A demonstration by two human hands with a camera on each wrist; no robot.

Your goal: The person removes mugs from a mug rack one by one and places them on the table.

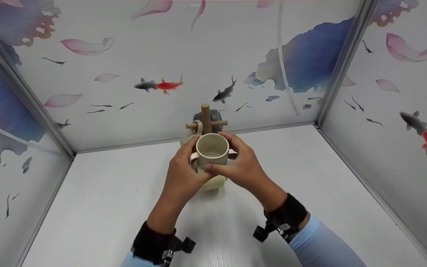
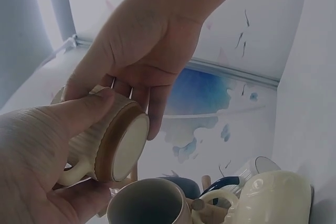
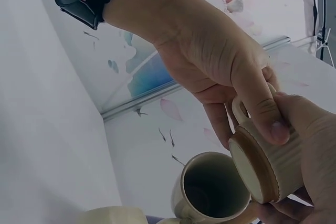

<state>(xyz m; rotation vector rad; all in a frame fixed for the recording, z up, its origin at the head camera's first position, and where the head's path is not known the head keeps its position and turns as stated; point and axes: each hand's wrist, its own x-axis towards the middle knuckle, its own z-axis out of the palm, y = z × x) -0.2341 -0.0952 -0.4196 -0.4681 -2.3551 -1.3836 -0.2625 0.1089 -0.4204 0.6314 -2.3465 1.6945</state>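
Observation:
A cream ribbed mug (image 1: 213, 160) is held upright between both hands in the head view, its open top toward the camera. My left hand (image 1: 184, 172) grips it on the handle side. From the other side my right hand (image 1: 245, 165) grips it, thumb across the near wall. The left wrist view shows the mug's (image 2: 102, 142) brown base band and pale underside; the handle is beside my left hand. In the right wrist view the mug (image 3: 278, 161) is tilted, with fingers of both hands around it. Some fingertips are hidden behind it.
Just behind the hands stands a wooden mug tree (image 1: 205, 113) with several mugs, partly hidden. A grey mug (image 1: 217, 115) hangs at its back; a pale yellow mug (image 1: 213, 183) is below the hands. Patterned panels (image 1: 124, 74) enclose the white table (image 1: 124, 193).

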